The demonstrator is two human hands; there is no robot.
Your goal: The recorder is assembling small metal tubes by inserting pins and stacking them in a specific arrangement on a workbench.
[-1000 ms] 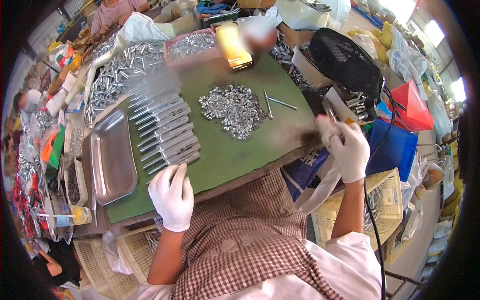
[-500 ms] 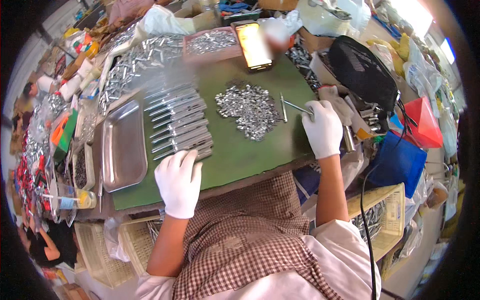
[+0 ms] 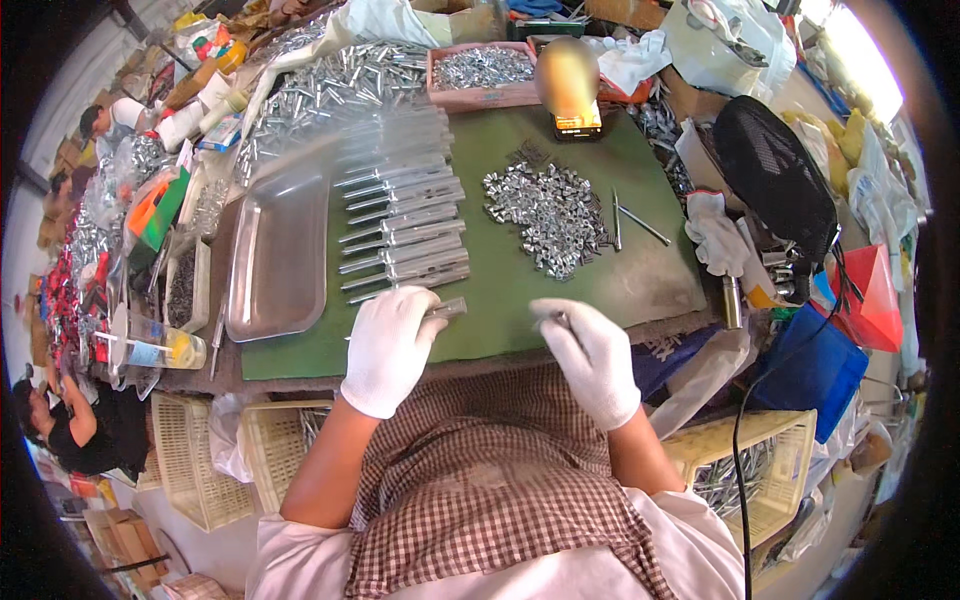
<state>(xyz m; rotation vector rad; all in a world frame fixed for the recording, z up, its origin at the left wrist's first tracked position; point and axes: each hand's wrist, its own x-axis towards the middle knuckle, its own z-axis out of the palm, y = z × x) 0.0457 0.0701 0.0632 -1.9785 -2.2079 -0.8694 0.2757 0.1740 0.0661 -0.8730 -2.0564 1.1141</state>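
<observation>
My left hand [image 3: 392, 345], in a white glove, is closed around a slim silver metal tube [image 3: 450, 308] at the mat's near edge. One end sticks out past my fingertips. Just beyond lies a row of similar metal tubes with thin rods [image 3: 405, 240], side by side. My right hand [image 3: 592, 362], gloved too, is closed near the front edge, its fingers pinching a small dark metallic piece [image 3: 560, 320] too blurred to name. A heap of small shiny metal fittings [image 3: 548, 215] sits ahead of it. Two thin metal rods [image 3: 643, 225] lie right of the heap.
A steel tray [image 3: 278, 260] stands left on the green mat [image 3: 480, 340]. Behind are a pink box of metal parts [image 3: 482, 72] and a lit phone [image 3: 577, 118]. A black mesh object [image 3: 775, 175] is at right. Plastic crates [image 3: 790, 450] sit below the table edge.
My right hand has let go of a thin rod, now lying on the mat, and moved left toward the front edge. My left hand has a tube in it. The view has shifted.
</observation>
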